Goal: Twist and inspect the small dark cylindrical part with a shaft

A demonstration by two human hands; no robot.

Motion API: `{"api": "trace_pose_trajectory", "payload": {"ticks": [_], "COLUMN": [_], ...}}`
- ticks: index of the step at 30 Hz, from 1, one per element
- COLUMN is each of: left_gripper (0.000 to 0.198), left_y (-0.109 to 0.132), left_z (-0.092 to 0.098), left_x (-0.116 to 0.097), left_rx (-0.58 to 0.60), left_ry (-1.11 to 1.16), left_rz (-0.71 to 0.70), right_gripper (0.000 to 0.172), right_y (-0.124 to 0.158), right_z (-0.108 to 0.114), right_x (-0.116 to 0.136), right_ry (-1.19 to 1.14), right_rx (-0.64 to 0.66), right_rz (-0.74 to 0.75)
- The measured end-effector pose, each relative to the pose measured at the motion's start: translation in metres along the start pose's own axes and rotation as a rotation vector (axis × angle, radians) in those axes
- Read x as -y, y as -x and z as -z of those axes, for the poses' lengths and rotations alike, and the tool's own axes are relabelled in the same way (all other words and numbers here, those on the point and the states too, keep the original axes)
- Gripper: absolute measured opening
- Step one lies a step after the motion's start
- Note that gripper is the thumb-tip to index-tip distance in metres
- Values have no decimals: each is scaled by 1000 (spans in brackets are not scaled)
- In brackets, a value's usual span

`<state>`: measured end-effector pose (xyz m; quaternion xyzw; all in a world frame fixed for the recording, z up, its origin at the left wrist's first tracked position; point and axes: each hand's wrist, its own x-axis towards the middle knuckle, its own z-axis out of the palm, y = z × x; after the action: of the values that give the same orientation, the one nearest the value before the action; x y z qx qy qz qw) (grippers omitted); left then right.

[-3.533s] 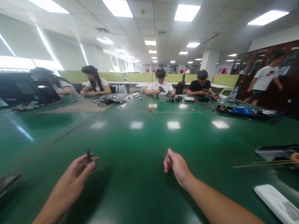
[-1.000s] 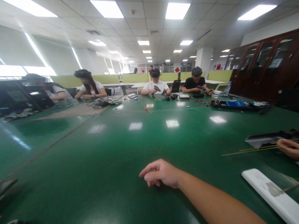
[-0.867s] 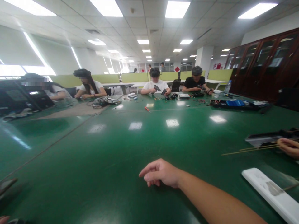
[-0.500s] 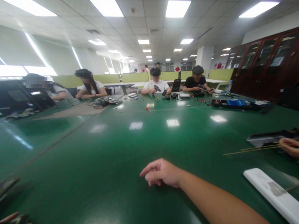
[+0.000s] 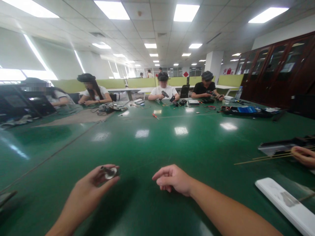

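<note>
Head view: a small metal part [image 5: 109, 173] is pinched between thumb and fingers of the left hand [image 5: 90, 188], above the green table [image 5: 157, 147]. Apart from it, the right hand [image 5: 175, 181] curls loosely; whether empty, I cannot tell. Toward the table's far edge lies a red screwdriver [image 5: 155, 116].

We have a metal part [image 5: 110, 173] between our left fingers [image 5: 107, 187] at eleven o'clock; across the surface [image 5: 147, 147], a screwdriver [image 5: 155, 116] lies at twelve, a plastic bottle [image 5: 238, 93] behind a tray [image 5: 242, 114] at one.
</note>
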<state>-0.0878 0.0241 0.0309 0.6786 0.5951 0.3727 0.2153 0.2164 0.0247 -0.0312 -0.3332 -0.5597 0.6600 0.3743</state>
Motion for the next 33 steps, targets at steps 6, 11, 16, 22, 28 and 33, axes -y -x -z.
{"api": "trace_pose_trajectory", "payload": {"ticks": [6, 11, 16, 22, 28, 33], "left_gripper": [38, 30, 33, 29, 22, 21], "left_y": [-31, -36, -35, -35, -35, -33], "left_z": [-85, -107, -105, -110, -112, -114], "left_x": [-50, -37, -12, -13, -16, -18], "left_rx": [264, 326, 325, 317, 351, 398], "left_ry": [147, 51, 22, 61, 117, 141], "left_rz": [-240, -386, -422, -276, -346, -372], "right_gripper": [21, 44, 66, 63, 55, 42], "right_y": [-8, -7, -3, -1, 0, -1], "right_z": [16, 17, 8, 0, -1, -1], "right_x": [-6, -11, -12, -7, -9, -7], "right_ry": [140, 348, 551, 611, 613, 633], "right_rx": [-355, -526, -489, -475, -451, -446], "right_rz": [144, 205, 161, 98, 115, 120]}}
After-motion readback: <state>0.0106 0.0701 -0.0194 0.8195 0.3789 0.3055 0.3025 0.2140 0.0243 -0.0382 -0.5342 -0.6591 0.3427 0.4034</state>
